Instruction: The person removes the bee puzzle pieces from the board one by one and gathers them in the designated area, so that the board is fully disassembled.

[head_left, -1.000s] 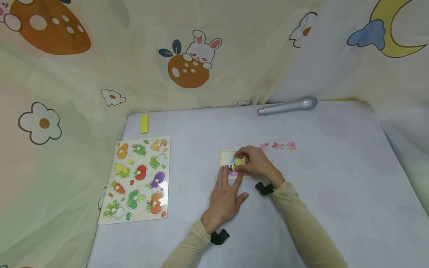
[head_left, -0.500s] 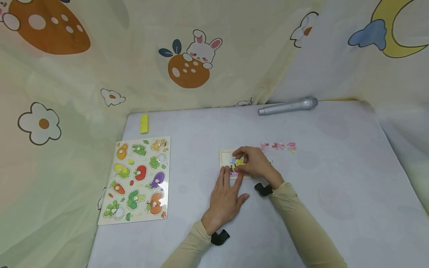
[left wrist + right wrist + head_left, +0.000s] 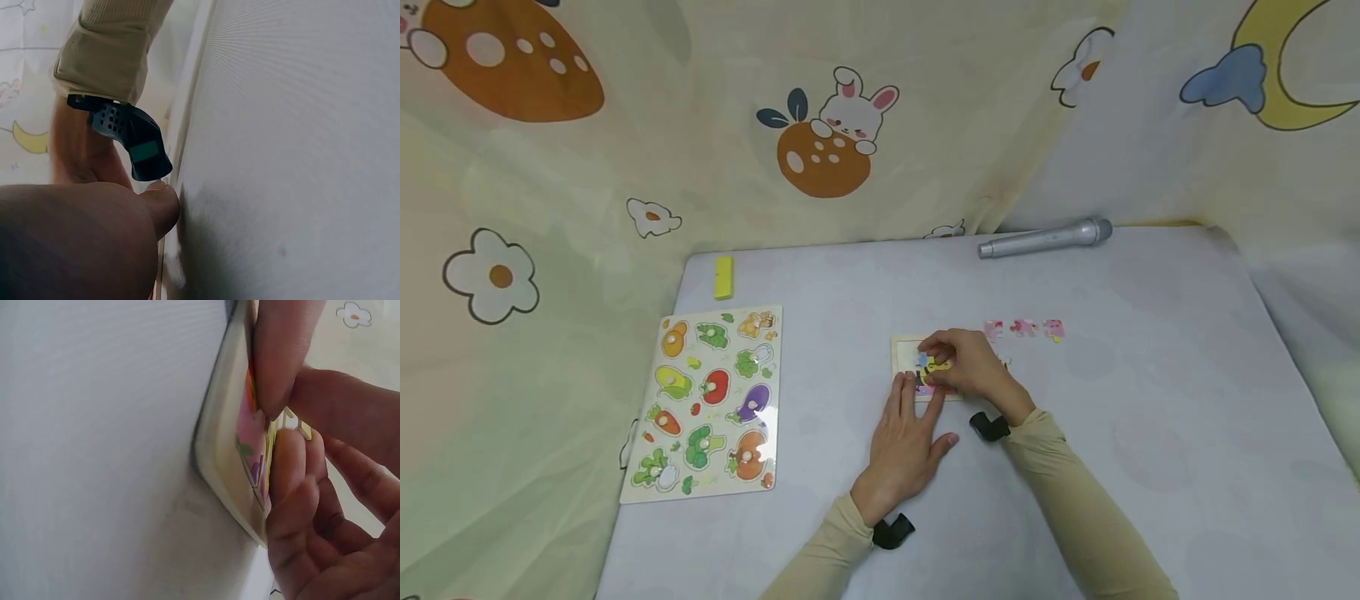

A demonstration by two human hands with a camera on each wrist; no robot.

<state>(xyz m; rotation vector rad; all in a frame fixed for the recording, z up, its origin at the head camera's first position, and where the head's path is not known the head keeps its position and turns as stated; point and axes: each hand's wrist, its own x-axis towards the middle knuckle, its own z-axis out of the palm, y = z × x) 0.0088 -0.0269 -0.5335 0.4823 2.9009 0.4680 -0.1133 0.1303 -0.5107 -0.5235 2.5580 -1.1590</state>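
Note:
A small square wooden puzzle tray (image 3: 907,343) with a pale rim lies in the middle of the table, partly filled with colourful pieces. My left hand (image 3: 902,446) rests its straight fingertips on the tray's near edge, thumb spread aside. At the tray's right side my right hand (image 3: 973,367) pinches a yellow puzzle piece (image 3: 937,365) between thumb and fingers, over the pieces in the tray. The right wrist view shows pink pieces (image 3: 251,434) at the tray's corner, with fingers crowded close above them. Most of the pinched piece is hidden there.
Several loose pieces lie right of the tray, including a pink piece (image 3: 1022,327) in a row. A vegetable peg puzzle board (image 3: 718,421) lies at the left, a yellow block (image 3: 723,277) behind it. A silver microphone (image 3: 1045,239) lies along the back edge.
The right hand's fingers have shifted very slightly left over the tray, still pinching the yellow piece. The left hand stays in place.

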